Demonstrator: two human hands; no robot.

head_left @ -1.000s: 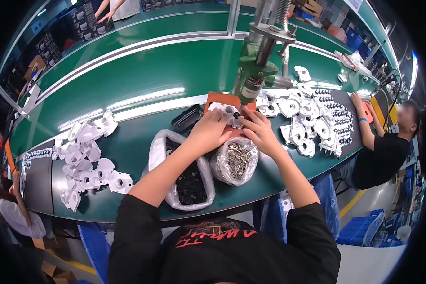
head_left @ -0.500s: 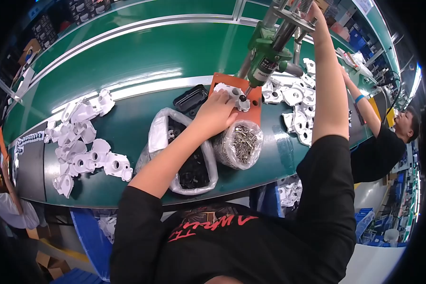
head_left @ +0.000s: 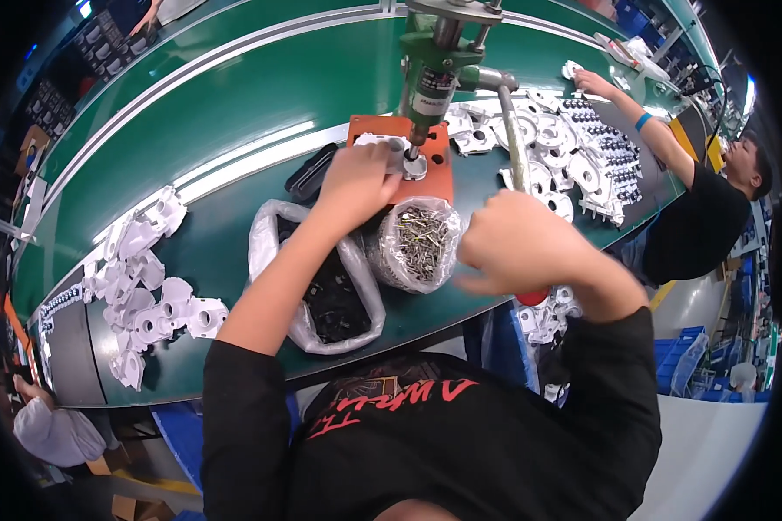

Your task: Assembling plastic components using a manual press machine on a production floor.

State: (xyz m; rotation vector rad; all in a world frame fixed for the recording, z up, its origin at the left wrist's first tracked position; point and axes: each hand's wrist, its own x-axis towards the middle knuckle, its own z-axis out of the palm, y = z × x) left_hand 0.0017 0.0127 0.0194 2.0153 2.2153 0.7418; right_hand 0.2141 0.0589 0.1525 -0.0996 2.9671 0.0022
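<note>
A white plastic part [head_left: 415, 166] lies on the orange base plate [head_left: 426, 188] under the spindle of a green lever press [head_left: 433, 82]. My left hand [head_left: 356, 181] has its fingers bent over the part's left side and holds it down, hiding some of it. The press's metal lever [head_left: 514, 143] slants down into my right hand [head_left: 523, 243], which is closed around it and slightly blurred. A red knob [head_left: 532, 297] shows just below that hand. Between my arms stands a clear bag of small metal pins or screws [head_left: 421, 243].
An open bag of black parts [head_left: 334, 300] stands beside my left forearm. White housings [head_left: 161, 304] are heaped at the left; more [head_left: 552, 143] lie right of the press. A black tray [head_left: 311, 172] sits behind the bag. At the right, a co-worker's hand [head_left: 593, 84] holds a white part.
My right hand has come down and nearer from high up at the press, swinging the lever down. The press spindle now sits lower at the part. My left hand stays on the part.
</note>
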